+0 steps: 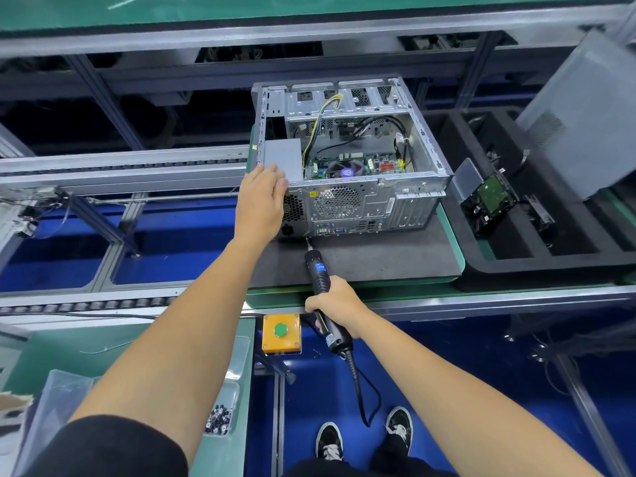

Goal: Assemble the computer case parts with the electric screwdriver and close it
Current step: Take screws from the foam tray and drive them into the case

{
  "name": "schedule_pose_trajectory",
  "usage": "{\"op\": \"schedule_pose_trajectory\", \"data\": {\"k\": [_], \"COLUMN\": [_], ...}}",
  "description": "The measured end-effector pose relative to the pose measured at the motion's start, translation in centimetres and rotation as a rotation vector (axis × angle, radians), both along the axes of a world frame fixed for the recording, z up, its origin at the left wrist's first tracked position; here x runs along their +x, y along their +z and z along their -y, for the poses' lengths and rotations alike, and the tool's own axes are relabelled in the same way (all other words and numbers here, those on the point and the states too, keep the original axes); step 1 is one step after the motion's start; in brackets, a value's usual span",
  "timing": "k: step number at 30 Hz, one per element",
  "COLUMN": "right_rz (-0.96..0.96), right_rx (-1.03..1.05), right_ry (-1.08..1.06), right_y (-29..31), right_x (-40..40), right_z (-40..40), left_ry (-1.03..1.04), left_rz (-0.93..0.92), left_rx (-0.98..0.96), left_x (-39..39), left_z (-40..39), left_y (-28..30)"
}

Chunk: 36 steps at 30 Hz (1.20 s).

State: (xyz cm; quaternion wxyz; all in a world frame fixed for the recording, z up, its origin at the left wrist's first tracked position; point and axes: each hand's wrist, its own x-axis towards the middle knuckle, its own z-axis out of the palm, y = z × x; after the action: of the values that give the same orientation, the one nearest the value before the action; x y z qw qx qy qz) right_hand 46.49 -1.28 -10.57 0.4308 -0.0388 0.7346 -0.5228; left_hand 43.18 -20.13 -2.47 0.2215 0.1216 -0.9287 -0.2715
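- Low and to the left of the left hand (pixel 263 201) sits a bin of screws (pixel 218 420).
- The left hand lies flat, fingers straight, pressing on the gray box (pixel 284 156) inside the open computer case (pixel 347 160).
- The right hand (pixel 335 304) grips the electric screwdriver (pixel 318 270); its tip touches the case's back bottom edge.
- This looks like screwing the gray box in. Next, keep the tool straight.
- Far right of both hands leans the side cover (pixel 585 115).
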Motion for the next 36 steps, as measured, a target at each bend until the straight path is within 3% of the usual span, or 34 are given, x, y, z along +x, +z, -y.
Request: {"op": "schedule_pose_trajectory", "data": {"k": [36], "right_rz": [-0.004], "right_rx": [0.004], "right_ry": [-0.042], "right_y": [-0.21], "right_x": [0.29], "right_z": [0.45], "left_ry": [0.010], "left_rz": [0.017], "left_rx": [-0.018], "left_x": [-0.02], "left_z": [0.10], "left_y": [0.09]}}
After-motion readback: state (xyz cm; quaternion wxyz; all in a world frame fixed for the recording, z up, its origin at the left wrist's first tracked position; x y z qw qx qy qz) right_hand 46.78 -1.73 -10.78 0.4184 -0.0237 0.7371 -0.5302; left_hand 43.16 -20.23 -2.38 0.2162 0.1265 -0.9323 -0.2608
